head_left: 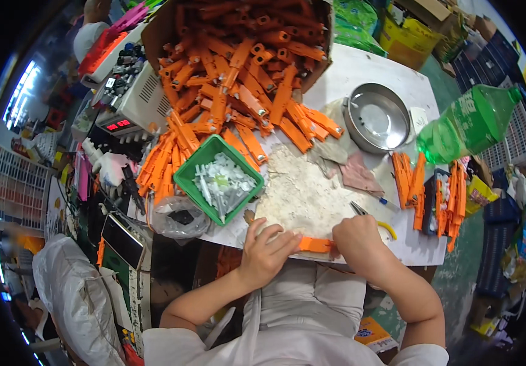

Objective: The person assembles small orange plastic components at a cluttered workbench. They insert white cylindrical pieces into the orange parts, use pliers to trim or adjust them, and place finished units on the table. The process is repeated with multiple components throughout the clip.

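Note:
At the table's near edge lies a long orange plastic part (317,245), held flat against the pale worn work board (302,189). My left hand (267,251) grips its left end between thumb and bent fingers. Over the right end is my right hand (362,243), curled into a fist; its fingertips are hidden, and what they hold cannot be made out. Just beyond that fist, pliers with a yellow handle (388,230) show in part, their dark jaws pointing away. Left of the board sits a green tray (185,178) holding small white and clear plastic pieces.
A tipped cardboard box (330,46) spills many orange parts (217,110) across the far table. Right of it are a metal bowl (351,116), a pink cloth (359,175), a green bottle (470,125) and stacked orange parts (418,189). A clear plastic bag (180,222) lies at left.

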Motion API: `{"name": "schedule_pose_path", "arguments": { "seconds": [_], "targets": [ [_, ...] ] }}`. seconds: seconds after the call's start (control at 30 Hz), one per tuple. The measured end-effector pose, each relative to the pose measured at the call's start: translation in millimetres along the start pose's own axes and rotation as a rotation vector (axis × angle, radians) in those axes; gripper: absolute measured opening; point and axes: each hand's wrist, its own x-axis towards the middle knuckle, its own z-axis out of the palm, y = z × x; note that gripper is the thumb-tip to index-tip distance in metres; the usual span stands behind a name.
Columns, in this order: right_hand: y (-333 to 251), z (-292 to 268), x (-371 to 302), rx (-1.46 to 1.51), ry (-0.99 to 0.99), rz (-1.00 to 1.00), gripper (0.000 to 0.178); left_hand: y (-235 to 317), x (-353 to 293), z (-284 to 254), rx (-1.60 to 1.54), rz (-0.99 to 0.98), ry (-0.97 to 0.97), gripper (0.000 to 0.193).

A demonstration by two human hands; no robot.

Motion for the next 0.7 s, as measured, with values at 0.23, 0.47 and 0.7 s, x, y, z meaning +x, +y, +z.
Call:
{"name": "schedule_pose_path", "arguments": {
  "seconds": [0.23,0.47,0.7],
  "targets": [
    [12.3,-25.8,17.8,0.012,0.04,-0.119,0.044,-1.8,3.4,-1.0,0.009,-0.012,0.03,0.029],
    [-15.4,-9.9,44.4,-0.054,-0.046,-0.111,0.043,-0.1,5.3,1.4,0.028,0.014,0.083,0.026],
    [21.4,12.0,4.4,-0.011,-0.016,0.111,0.045,1.5,1.6,5.0,0.006,0.041,0.097,0.024]
  ]
}}
